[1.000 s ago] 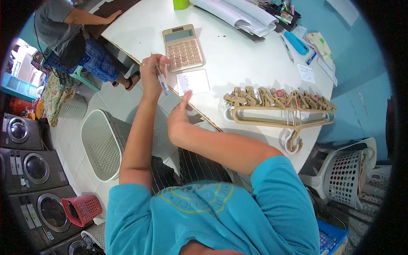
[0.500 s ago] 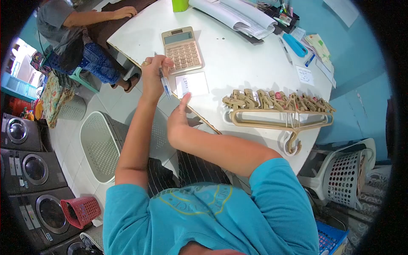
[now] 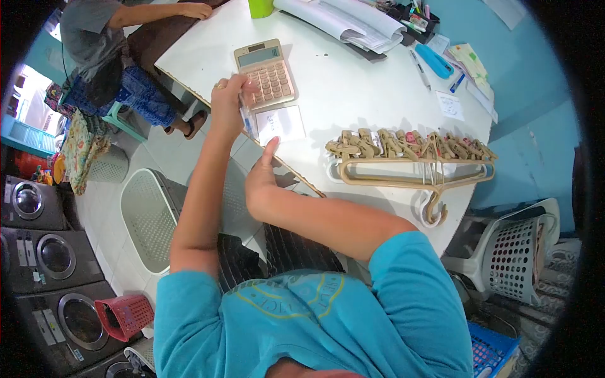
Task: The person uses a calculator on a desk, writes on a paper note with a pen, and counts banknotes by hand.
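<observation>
Dark grey front-loading washing machines [image 3: 58, 255] are stacked at the far left, with a red perforated plastic basket [image 3: 129, 315] before them and a pale, oval perforated tub [image 3: 148, 214] on the tiled floor. Behind stands another person in a grey shirt [image 3: 91, 38].

Next comes the left hand [image 3: 232, 101], closed around a slim clear pen with blue markings [image 3: 246, 120], gripped along its shaft, point downward. Its fingers overlap the beige rectangular calculator [image 3: 275, 82] in view; contact cannot be told. That calculator lies flat on the white tabletop [image 3: 340, 94], just above a small white paper card with handwriting [image 3: 291, 121], probably so that both can be read together.

The right hand [image 3: 259, 176] is at the tabletop's edge, thumb extended to the card's lower side, likely to keep it from sliding; its other fingers are mostly hidden, so how far they are curled cannot be told.

Further right, tan plastic hangers [image 3: 378, 182] lie beside a row of tan clothespins [image 3: 394, 148], apart from the card, perhaps to leave room for writing.
</observation>
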The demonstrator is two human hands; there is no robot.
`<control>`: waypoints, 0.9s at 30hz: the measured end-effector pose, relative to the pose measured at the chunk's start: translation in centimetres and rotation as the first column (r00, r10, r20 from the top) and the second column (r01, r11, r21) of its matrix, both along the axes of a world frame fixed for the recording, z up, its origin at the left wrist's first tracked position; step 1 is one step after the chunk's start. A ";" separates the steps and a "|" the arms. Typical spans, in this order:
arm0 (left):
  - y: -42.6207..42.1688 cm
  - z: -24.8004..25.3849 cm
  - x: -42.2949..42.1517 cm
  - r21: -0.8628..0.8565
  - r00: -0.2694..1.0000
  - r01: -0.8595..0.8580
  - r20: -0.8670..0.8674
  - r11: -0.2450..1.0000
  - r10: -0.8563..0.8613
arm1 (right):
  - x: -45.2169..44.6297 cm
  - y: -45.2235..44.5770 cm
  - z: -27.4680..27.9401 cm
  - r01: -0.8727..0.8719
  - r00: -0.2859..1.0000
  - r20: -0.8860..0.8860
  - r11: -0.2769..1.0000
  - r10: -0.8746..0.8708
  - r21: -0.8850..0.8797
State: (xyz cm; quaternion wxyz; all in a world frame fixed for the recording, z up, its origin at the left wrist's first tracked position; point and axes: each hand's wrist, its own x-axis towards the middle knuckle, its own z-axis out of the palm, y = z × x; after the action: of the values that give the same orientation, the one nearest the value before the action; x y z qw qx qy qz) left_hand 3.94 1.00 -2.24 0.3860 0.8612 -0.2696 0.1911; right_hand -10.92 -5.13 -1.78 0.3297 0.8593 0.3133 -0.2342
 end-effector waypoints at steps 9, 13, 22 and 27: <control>0.4 -0.8 -2.2 -0.057 0.968 -0.076 0.233 0.995 0.087 | 0.1 0.5 -0.2 0.080 0.996 0.029 0.997 -0.080 0.003; -2.2 0.8 -1.8 -0.081 0.970 0.209 0.144 0.974 -0.196 | 0.2 0.4 0.3 0.066 0.997 -0.037 0.998 -0.066 0.011; -3.4 0.6 -0.8 0.092 0.976 0.218 -0.034 0.972 -0.216 | 0.7 1.3 -2.4 0.066 0.996 0.068 0.994 -0.059 -0.091; -2.3 1.6 -0.8 0.018 0.935 0.289 -0.219 0.957 -0.278 | 0.2 0.4 0.5 0.047 0.998 -0.038 0.999 -0.046 0.018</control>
State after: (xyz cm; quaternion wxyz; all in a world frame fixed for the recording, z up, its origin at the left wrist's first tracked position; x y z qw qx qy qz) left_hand 3.09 -1.35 -0.60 0.4146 0.8382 -0.3527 0.0329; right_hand -10.72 -4.75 -1.32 0.3100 0.8649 0.3015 -0.2549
